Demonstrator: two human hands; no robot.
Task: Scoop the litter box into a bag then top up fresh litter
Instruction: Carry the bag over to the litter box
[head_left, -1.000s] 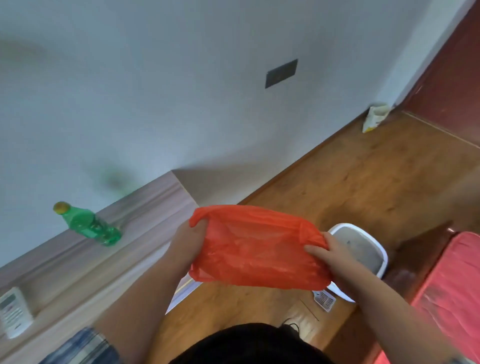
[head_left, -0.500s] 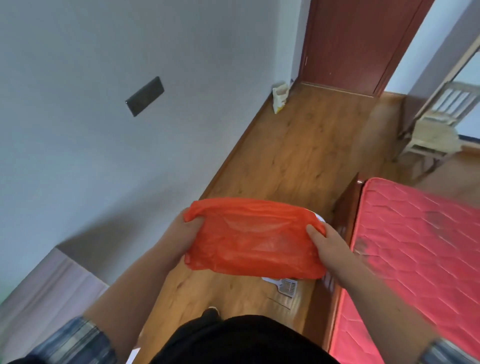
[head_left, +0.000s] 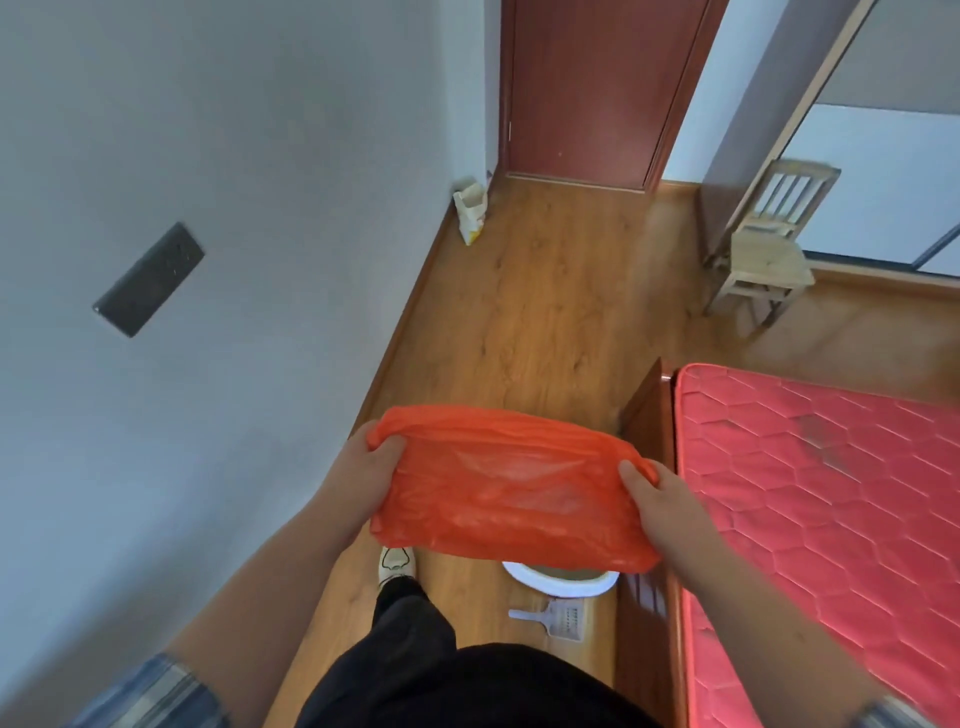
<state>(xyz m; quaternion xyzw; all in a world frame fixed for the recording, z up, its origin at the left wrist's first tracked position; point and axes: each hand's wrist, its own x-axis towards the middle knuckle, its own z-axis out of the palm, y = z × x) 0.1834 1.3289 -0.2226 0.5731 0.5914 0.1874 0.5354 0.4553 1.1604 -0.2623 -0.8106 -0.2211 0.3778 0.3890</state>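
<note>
The view has swung away from the grey wall towards a red-brown door (head_left: 587, 88), and the bag now hangs right over the litter box, which a second ago showed beside the right hand.

Well left of the hands, a dark rectangular wall plate (head_left: 148, 280) sits on the wall. The left hand (head_left: 371, 475) grips the left end of a thin orange plastic bag (head_left: 509, 493), thumb on top and fingers curled beneath. Far beyond this hand, a small cream and yellow paper sack (head_left: 471, 210), likely the fresh litter, leans against the skirting. Below the hand, a white shoe (head_left: 396, 561) steps forward.

The bag stretches between both hands, its mouth partly gathered. Beneath it only the near rim of the white plastic litter box (head_left: 561, 581) shows on the wooden floor, with a pale grey slotted scoop (head_left: 558, 618) lying just on the near side of the box.

The right hand (head_left: 662, 501) pinches the bag's right end. To its right lies a red quilted mattress (head_left: 831, 493).

The step appears to be opening the bag; no scooping has begun. Next, one hand must free itself to pick up the scoop while the other keeps the bag's mouth open.
</note>
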